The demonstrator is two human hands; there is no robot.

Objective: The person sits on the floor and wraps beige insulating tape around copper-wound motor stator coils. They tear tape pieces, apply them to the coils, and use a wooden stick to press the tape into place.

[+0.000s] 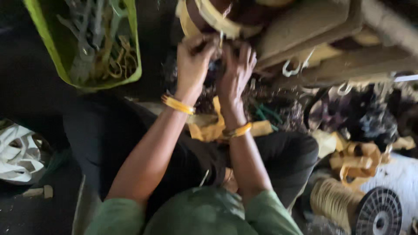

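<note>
Fingers [204, 43] of the left hand [193, 65]: curled tight, pinching a small dark piece [215, 65] held between both hands; fingers of the right hand [235, 72]: partly spread, thumb side pressed to the same piece, so the item is steadied from two sides close to the body, apparently so fine work can be done on it. The piece itself is blurred and its kind cannot be told. Each wrist carries a yellow bangle [177, 104]. Yellow strip material [213, 126] lies across the lap on dark cloth, just under the hands, within easy reach. Green plastic basket [87, 43], upper left, holds tangled grey and yellow loops. White loops [17, 152] lie in a heap at left. Spool of pale yellow cord [335, 200] with a black perforated flange [379, 211], lower right, on its side. Yellow ribbon bundle [352, 159] beside it. Tan boards [313, 30] and small white hooks [291, 69] above. Surface: the floor, dim, cluttered, person seated low among the stock.
</note>
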